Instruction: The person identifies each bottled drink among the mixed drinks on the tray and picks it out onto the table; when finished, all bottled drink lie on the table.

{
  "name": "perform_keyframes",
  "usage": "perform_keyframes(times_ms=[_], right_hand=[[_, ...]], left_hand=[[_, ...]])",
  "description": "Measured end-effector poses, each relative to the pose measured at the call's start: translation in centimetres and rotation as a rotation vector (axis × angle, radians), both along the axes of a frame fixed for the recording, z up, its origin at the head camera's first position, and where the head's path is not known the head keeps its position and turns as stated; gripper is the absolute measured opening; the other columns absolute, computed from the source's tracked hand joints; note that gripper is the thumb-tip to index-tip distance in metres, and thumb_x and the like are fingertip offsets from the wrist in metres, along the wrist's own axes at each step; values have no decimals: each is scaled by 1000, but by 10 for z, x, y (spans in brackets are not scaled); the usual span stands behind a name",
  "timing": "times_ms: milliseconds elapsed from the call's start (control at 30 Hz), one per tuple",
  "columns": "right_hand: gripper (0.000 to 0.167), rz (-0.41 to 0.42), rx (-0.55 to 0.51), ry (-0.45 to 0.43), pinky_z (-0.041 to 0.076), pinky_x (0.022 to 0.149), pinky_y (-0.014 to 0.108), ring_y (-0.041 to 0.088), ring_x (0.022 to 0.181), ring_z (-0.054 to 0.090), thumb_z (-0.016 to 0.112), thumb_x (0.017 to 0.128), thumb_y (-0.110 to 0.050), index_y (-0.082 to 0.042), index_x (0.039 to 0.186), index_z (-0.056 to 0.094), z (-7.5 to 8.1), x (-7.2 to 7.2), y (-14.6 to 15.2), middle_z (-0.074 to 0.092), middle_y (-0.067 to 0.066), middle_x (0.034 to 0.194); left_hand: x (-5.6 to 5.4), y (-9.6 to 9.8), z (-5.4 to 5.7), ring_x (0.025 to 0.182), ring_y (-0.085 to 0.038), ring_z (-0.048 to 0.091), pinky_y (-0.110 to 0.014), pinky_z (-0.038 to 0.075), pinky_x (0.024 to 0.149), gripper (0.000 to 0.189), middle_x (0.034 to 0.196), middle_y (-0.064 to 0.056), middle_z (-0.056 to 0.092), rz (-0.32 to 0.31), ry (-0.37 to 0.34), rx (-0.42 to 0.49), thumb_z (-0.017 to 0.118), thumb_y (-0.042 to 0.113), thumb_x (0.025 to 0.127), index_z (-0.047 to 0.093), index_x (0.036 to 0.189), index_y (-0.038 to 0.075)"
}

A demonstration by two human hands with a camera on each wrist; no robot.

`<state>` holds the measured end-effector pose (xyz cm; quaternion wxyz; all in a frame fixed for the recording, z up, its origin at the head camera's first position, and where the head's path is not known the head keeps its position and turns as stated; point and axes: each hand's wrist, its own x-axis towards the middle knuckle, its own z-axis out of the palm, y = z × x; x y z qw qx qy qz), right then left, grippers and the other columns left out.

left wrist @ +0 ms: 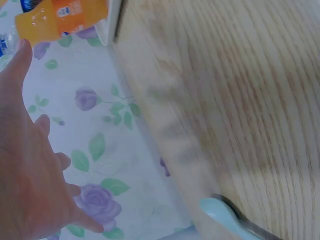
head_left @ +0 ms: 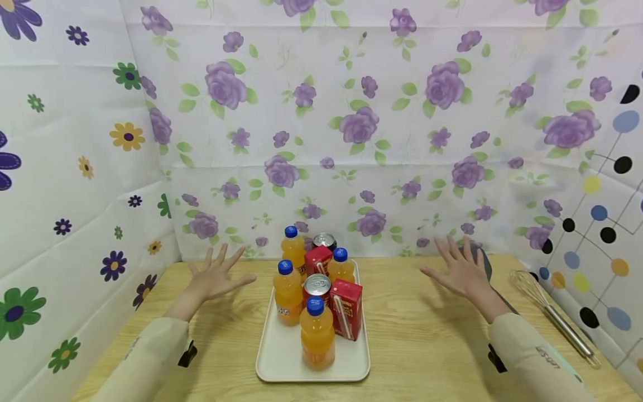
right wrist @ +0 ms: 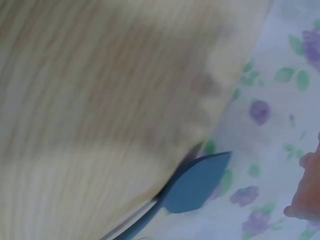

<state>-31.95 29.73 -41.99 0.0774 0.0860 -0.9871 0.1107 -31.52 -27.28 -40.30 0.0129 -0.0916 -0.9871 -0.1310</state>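
Observation:
Both hands are raised with fingers spread, holding nothing. My left hand [head_left: 213,279] is over the table to the left of a cream tray [head_left: 281,363]. On the other side of the tray, my right hand [head_left: 462,271] hovers close to a grey-blue spatula [right wrist: 197,185], which the hand and sleeve partly cover in the head view. Several orange drink bottles with blue caps, including a front bottle [head_left: 317,335], stand upright on the tray. Among them are a red drink carton [head_left: 346,312], a second red carton [head_left: 318,260], a soda can [head_left: 317,286] and a darker can [head_left: 325,241].
A wire whisk [head_left: 557,318] lies along the right side of the wooden table [head_left: 407,346]. The left wrist view shows a pale blue spoon-like utensil [left wrist: 222,212] near the table's edge. Flowered cloth [head_left: 321,139] hangs behind the table, with patterned cloths at both sides.

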Motion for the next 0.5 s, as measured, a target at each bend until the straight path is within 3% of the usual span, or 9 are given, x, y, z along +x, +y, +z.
perform_keyframes(times_ms=[233,367,500], right_hand=[[93,46,-58,64,-12,112,74,44,148,-19,46,89,-70,-28,158,1,17,7,-31,0,16,165],[91,70,-82,118,-9,114,74,39,150,-18,49,89,-69,-31,158,4,25,12,-51,0,11,166],[90,109,-119,147,-8,115,72,39,151,-13,52,89,-66,-27,158,9,31,17,-72,4,10,166]], left_hand=[[9,7,-2,145,-58,-5,-88,-8,97,91,162,-27,6,-17,66,-30,47,74,85,21,157,25],[21,15,-9,146,-57,0,-86,-5,102,90,162,-26,11,-37,121,-35,54,72,82,29,154,24],[34,26,-18,147,-55,0,-83,-7,105,92,162,-25,11,-59,132,7,59,70,80,31,154,22]])
